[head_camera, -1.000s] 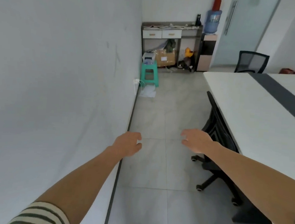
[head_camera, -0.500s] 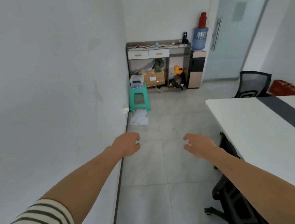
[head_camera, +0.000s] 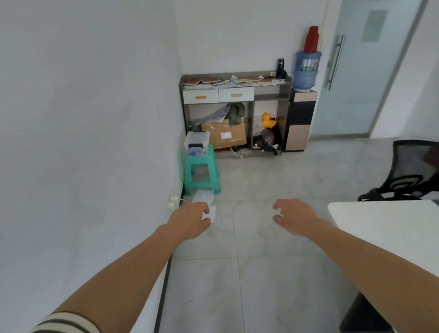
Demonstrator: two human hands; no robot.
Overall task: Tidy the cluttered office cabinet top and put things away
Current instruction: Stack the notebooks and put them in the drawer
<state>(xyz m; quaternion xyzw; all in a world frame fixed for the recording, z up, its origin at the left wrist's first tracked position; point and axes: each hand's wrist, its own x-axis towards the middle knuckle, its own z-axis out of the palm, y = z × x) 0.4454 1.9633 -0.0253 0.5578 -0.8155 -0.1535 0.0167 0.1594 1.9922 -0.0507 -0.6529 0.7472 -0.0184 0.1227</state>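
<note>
Cabinet [head_camera: 284, 111] nearer; top strewn with loose papers [head_camera: 231, 80], brown booklets [head_camera: 206, 80].

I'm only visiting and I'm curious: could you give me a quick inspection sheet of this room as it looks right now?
Surface: cabinet against the far wall, its top strewn with things, well beyond the hands.
Job's things: papers and brown boards scattered over the top; black bottle upright at its right end.
Clutter: cardboard box and yellow duck in the cabinet's open compartments; green stool bearing a clear box.
Hands: left hand and right hand held out, holding nothing.
Cables: white plug low on the left wall, with a thin cable.
Surroundings: water jug, glass door, black chair, white table.
</note>
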